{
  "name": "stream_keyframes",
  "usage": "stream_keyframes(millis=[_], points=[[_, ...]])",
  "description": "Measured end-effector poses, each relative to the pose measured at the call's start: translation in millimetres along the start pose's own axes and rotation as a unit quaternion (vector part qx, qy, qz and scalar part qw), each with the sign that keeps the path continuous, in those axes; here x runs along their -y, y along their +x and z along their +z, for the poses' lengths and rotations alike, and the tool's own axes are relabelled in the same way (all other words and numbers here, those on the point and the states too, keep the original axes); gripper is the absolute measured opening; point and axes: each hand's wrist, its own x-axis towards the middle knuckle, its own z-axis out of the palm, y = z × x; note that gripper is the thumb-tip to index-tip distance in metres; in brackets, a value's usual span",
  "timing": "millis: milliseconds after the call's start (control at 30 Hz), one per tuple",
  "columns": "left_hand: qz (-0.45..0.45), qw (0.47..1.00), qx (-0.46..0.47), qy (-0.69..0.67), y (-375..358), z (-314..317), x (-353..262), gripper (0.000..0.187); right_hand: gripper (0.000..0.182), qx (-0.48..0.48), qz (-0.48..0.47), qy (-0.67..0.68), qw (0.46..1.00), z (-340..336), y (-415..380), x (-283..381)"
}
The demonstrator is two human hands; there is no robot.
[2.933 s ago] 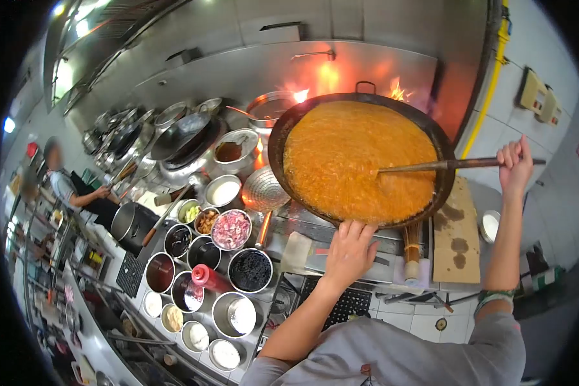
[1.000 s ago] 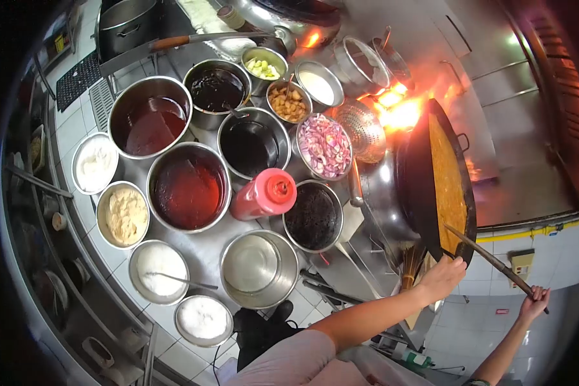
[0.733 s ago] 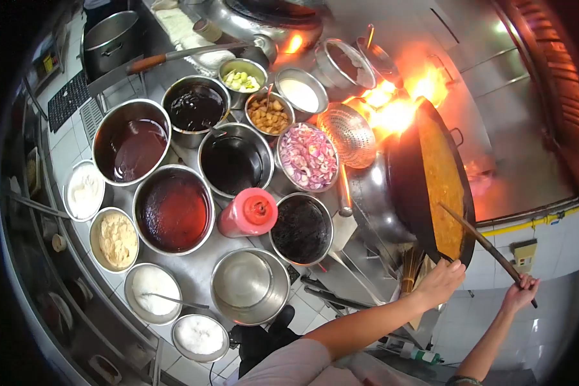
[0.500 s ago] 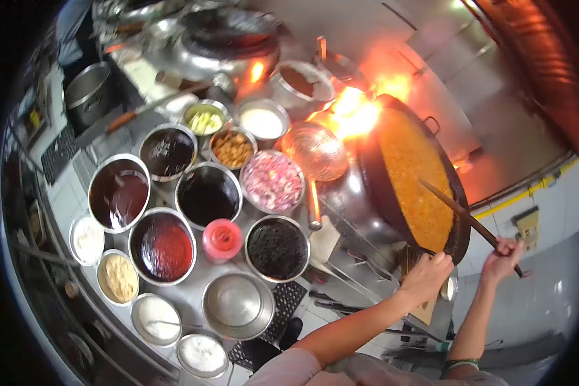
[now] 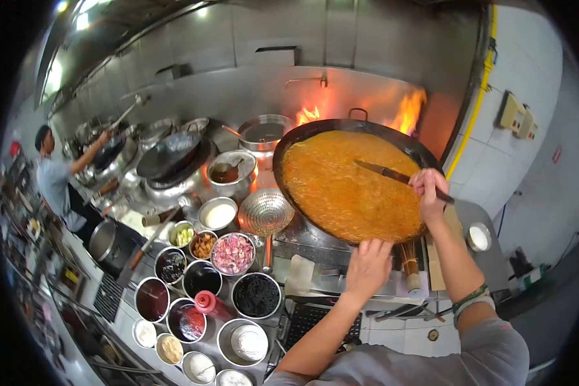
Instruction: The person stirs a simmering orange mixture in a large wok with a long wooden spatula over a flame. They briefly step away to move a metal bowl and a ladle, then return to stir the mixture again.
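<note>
Two-handed stirring, I judge: right hand (image 5: pixel 430 191) grips utensil (image 5: pixel 385 171) in wok (image 5: pixel 410 143), left hand (image 5: pixel 368 270) touches its near side, hold unclear; steadiness needed next.

Taking one giant wok (image 5: pixel 410 147) as the dial: two bare hands, left hand (image 5: pixel 370 269) at 6 o'clock, right hand (image 5: pixel 430 191) at 3; one long-handled tool (image 5: pixel 392 174); one perforated skimmer (image 5: pixel 266 213), between 8 and 9; fourteen clustered bowls and pots (image 5: pixel 228 338), between 7 and 9; one red squeeze bottle (image 5: pixel 212 305) at 8; one bristle brush (image 5: pixel 410 265) at 5; two wall switch boxes (image 5: pixel 512 111) at 2; one co-worker (image 5: pixel 55 186) at 9
</note>
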Motion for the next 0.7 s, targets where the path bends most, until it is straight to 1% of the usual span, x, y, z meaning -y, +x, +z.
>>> stream_keyframes(millis=[67,200,233,333,433,467,700], points=[[0.003,1.000,0.009,0.023,2,0,-4,0.040,0.047,-0.034,0.026,0.004,0.999,-27,13,-2],[-0.004,0.999,0.015,0.050,2,4,-11,0.041,0.045,-0.075,0.061,0.030,0.995,-81,33,-11],[-0.004,0.998,0.016,0.058,3,4,-12,0.040,0.044,-0.070,0.067,0.036,0.995,-94,37,-11],[-0.013,0.997,0.024,0.075,4,7,-16,0.039,0.044,-0.068,0.046,0.082,0.993,-126,50,-5],[-0.028,0.995,0.041,0.088,5,8,-21,0.039,0.043,-0.066,0.066,0.101,0.990,-155,64,10],[-0.028,0.994,0.038,0.096,5,8,-22,0.039,0.043,-0.057,0.095,0.092,0.990,-167,69,15],[-0.016,0.993,0.029,0.116,3,14,-22,0.037,0.041,-0.015,0.125,0.098,0.987,-206,119,75]])
